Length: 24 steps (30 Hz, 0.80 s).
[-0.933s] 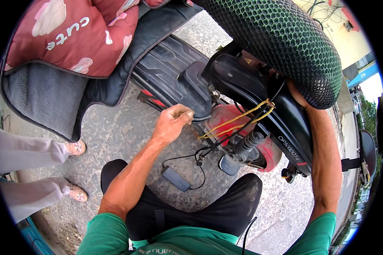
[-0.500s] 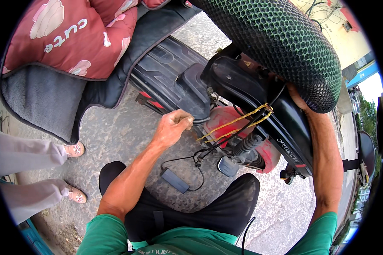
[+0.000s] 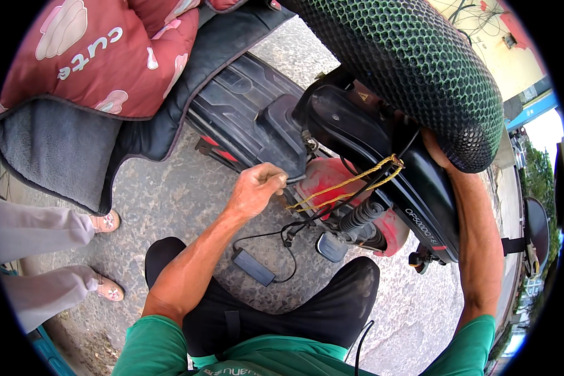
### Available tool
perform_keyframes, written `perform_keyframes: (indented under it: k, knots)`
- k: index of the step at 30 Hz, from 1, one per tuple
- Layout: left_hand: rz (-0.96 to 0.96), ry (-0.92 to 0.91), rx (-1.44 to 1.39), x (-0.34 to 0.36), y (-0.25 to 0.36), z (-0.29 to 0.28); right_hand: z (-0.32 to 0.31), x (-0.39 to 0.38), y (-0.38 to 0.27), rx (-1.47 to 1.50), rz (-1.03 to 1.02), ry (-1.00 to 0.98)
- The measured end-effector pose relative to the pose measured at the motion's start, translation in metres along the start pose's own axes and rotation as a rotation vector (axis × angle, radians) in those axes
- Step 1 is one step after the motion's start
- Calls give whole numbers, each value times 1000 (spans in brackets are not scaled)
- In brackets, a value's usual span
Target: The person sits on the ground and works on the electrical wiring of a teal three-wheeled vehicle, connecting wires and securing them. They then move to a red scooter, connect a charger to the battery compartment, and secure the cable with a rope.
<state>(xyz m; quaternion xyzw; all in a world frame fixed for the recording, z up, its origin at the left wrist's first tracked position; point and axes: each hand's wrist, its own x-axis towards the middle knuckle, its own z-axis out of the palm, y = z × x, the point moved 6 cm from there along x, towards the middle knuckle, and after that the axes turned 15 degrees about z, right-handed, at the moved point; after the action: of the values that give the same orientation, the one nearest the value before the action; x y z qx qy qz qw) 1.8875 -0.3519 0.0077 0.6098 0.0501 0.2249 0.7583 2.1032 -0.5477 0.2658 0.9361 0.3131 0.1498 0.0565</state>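
My left hand is closed with fingers curled at the rear corner of the scooter's black plastic footboard; what is in the fingers, if anything, is hidden. My right hand reaches beneath the mesh-covered seat, above the black battery case; its fingers are out of sight. A yellow rope loops from the case down over the red rear mudguard. Beside the rope, black cables run to a small black box hanging or lying low in front of me.
A coil-spring shock absorber and a grey pedal-like part sit near my knees. A red padded scooter apron with grey lining hangs at upper left. Another person's legs stand at left on the rough pavement.
Both hands keep their places and poses. The view has shifted very slightly, so the scooter and the apron appear a little further left.
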Motion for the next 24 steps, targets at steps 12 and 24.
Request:
perform_keyframes:
  k: [12, 24]
  knots:
    - [-13, 12, -28, 1, 0, 0, -7, -10, 0, -7, -10, 74]
    - [-33, -2, 29, -3, 4, -3, -4, 3, -9, 14, 62, -126]
